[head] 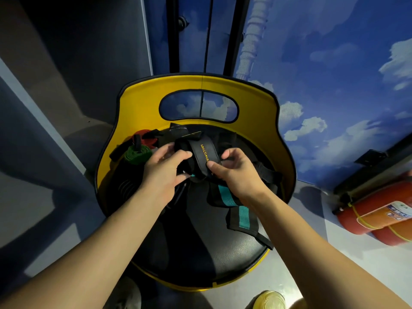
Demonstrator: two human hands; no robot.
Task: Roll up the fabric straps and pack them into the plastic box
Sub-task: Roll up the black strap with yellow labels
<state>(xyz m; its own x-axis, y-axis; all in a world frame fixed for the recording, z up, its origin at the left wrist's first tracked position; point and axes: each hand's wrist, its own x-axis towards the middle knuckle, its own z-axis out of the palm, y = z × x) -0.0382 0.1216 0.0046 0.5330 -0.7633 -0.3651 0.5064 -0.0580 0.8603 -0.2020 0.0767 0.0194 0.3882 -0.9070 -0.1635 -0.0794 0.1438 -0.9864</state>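
Note:
A black fabric strap with yellow lettering (204, 153) is held above the black seat of a yellow chair (287, 152). My left hand (166, 172) grips its left side, fingers curled round dark fabric. My right hand (234, 171) pinches its lower right end between thumb and fingers. A black strap with a teal stripe (242, 216) lies loose on the seat below my right wrist. A rolled green strap (134, 153) and a red one (146, 136) sit at the seat's back left. No plastic box is clearly visible.
The chair's yellow backrest (138, 101) curves round the seat, with a cut-out handle. A red fire extinguisher (376, 214) lies on the floor at right. A sky-painted wall (323, 74) stands behind. A yellowish shoe tip (270, 299) shows at the bottom.

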